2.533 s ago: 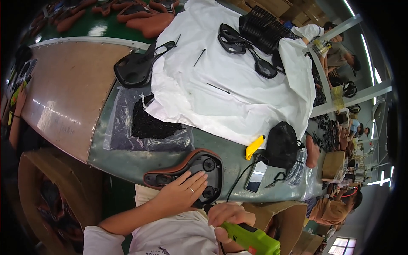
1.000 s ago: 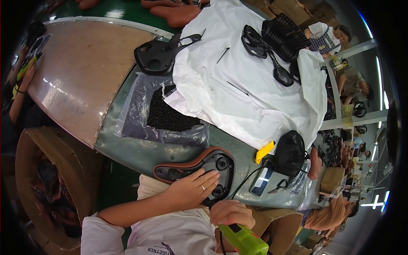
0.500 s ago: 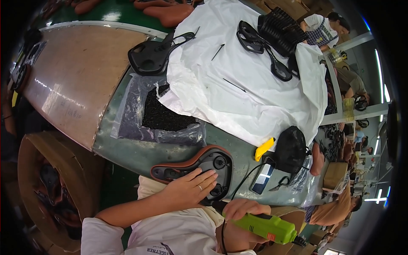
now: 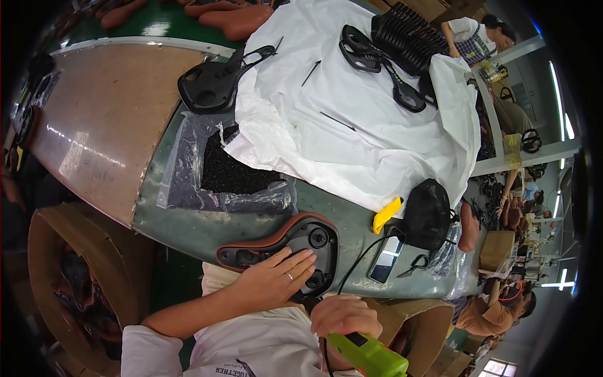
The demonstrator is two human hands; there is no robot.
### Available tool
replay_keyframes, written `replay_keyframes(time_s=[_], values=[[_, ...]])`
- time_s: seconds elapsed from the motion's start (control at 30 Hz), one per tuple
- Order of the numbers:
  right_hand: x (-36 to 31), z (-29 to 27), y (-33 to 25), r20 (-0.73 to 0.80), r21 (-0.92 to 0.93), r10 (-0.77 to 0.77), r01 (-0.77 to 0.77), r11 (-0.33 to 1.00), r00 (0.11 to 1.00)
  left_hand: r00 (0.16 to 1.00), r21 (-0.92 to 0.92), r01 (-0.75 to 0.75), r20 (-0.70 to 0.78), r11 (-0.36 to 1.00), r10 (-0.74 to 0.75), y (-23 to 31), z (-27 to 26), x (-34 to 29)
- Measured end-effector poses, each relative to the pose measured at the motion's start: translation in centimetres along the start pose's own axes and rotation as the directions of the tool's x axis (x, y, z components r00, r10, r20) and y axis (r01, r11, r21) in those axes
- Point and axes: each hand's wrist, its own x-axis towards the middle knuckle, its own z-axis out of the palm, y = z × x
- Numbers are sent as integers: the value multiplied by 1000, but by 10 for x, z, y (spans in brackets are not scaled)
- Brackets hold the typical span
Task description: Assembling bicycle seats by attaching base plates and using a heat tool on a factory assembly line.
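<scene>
A bicycle saddle (image 4: 293, 242) lies underside up at the table's near edge, its reddish-brown cover rimming a black plastic base. My left hand (image 4: 274, 279) rests flat across the base, fingers stretched out and a ring on one of them. Just to the right, my right hand (image 4: 347, 315) is wrapped round a green electric screwdriver (image 4: 377, 358) with a black cable. Its front end points toward the saddle's near side; the tip is hidden by my hands and the saddle.
Beyond the saddle lies a clear bag of small black parts (image 4: 235, 169). White sheeting (image 4: 326, 94) carries black saddle bases (image 4: 383, 66). At right are a yellow cutter (image 4: 387, 215), a phone (image 4: 386, 256), scissors (image 4: 414, 265) and a black pouch (image 4: 427, 213). A carton of saddles (image 4: 47, 251) stands left.
My right hand has shifted slightly left, and the screwdriver's rear end has swung down and left. My left hand stays flat on the saddle. The whole view has shifted a little.
</scene>
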Motion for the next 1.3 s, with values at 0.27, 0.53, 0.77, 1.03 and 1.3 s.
replay_keyframes(time_s=[0.27, 0.53, 0.77, 1.03, 1.3], values=[[6, 0, -2, 51, -82, 21, -17, 996, 999, 1000, 6, -2, 1, 1000, 2, 1, -2, 1], [6, 3, 6, 74, -170, 50, -36, 985, 996, 1000, 47, -15, -3, 999, 15, 1, -1, -2], [1, -2, 7, 130, -189, -8, 33, 981, 991, 999, 82, -37, 22, 996, 35, -2, -5, 1], [5, -10, 13, 222, -122, -2, 30, 992, 975, 995, 91, -9, -102, 996, 19, -2, 12, -1], [3, -2, 16, 275, -169, -78, 128, 977, 958, 993, 125, -41, -103, 991, 54, 0, 9, 0]])
